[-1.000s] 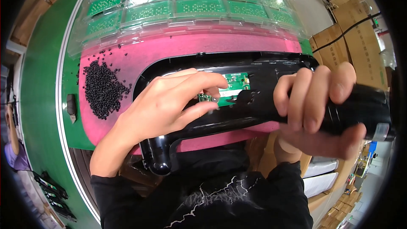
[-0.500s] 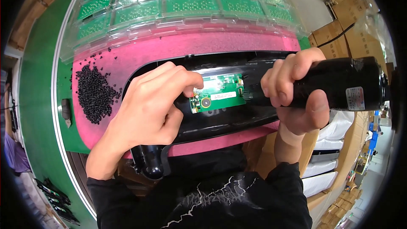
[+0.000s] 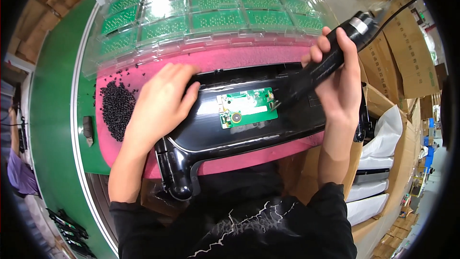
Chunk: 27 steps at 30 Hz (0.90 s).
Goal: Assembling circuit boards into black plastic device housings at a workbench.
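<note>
A black plastic housing (image 3: 206, 136) with a rounded arm at its near left corner lies before me. On its glossy surface sits a green circuit board (image 3: 256, 115) with a white label and a round metal part. My left hand (image 3: 160, 100) is over the housing's far left corner, fingers at the rim and thumb bent inward, off the board. My right hand (image 3: 338, 74) is wrapped round a black corded electric screwdriver (image 3: 306, 79), tilted down to the left. Its tip reaches the board's right edge; whether it touches there, I cannot tell.
A heap of small black screws (image 3: 117, 110) lies left on the pink mat (image 3: 249, 156). Behind are clear plastic trays (image 3: 215, 7) of green boards. Left of the mat lies a small dark tool (image 3: 88, 129). At right stands a cardboard box (image 3: 405, 139) with wrapped items.
My left hand has drawn back from the board to the housing's far left corner. The screwdriver has swung from nearly level to steeply tilted, its back end raised.
</note>
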### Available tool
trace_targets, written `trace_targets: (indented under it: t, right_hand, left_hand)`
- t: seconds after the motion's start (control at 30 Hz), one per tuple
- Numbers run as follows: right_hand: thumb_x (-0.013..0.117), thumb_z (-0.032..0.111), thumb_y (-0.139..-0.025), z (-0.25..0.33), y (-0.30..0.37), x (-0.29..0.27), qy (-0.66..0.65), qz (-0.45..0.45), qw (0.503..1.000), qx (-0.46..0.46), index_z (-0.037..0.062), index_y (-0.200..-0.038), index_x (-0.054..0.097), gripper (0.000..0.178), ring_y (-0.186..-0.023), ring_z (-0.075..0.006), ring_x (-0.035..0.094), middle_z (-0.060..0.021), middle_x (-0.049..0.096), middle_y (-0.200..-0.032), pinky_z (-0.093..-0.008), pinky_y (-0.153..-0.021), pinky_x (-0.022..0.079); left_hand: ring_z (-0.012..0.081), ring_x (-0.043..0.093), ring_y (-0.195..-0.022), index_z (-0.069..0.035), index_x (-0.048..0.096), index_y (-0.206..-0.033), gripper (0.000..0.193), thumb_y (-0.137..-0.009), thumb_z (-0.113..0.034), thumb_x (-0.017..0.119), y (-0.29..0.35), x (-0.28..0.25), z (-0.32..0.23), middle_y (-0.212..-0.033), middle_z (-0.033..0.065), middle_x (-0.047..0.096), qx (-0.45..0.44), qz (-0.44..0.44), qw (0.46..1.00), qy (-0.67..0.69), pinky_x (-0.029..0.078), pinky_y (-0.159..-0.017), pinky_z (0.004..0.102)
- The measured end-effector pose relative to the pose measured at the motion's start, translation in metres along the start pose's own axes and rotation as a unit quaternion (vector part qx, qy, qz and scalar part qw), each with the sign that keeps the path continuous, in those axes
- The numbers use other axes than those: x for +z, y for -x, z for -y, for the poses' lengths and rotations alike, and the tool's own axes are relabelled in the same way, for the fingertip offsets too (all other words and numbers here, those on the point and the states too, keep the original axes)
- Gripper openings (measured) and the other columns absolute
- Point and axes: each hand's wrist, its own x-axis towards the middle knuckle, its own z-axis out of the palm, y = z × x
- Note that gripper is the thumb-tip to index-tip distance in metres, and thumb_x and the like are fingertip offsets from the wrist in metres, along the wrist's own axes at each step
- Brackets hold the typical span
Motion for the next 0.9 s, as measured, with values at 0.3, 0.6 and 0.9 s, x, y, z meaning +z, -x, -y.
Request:
trace_targets:
  t: [0.3, 0.6, 0.9]
  right_hand:
    - [0.058, 0.008, -0.094, -0.042, 0.088, 0.001, 0.018, 0.205, 0.973, -0.107, 0.0028, -0.116, 0.055, 0.023, -0.084, -0.0247, 0.066, -0.0123, 0.066, -0.092, -0.0372, -0.072, 0.056]
    - [0.06, 0.042, -0.097, -0.217, 0.232, 0.08, 0.157, 0.488, 0.835, 0.2, -0.0041, -0.125, 0.05, 0.055, -0.101, -0.0314, 0.066, -0.0195, 0.068, -0.109, -0.0391, -0.088, 0.052]
    - [0.065, 0.028, -0.094, -0.234, 0.254, 0.107, 0.028, 0.583, 0.763, 0.279, 0.0005, -0.096, 0.065, 0.027, -0.075, -0.0153, 0.06, -0.0132, 0.068, -0.082, -0.039, -0.064, 0.047]
  left_hand:
    - [0.0413, 0.062, -0.081, -0.001, 0.063, -0.092, 0.019, -0.089, -0.019, 0.065, 0.005, -0.009, -0.005, -0.083, 0.0188, 0.063, -0.054, 0.095, 0.993, -0.032, 0.049, -0.07, 0.0486]
    - [0.0363, 0.055, -0.067, 0.005, 0.062, -0.084, 0.013, -0.082, -0.006, 0.068, 0.01, -0.052, -0.038, -0.073, 0.0176, 0.055, -0.031, -0.03, 0.998, 0.047, 0.041, -0.062, 0.0407]
    - [0.0157, 0.051, -0.073, 0.006, 0.059, -0.098, 0.01, -0.094, -0.003, 0.06, 0.103, -0.117, 0.003, -0.081, 0.0076, 0.057, -0.135, -0.287, 0.946, -0.067, 0.042, -0.069, 0.0288]
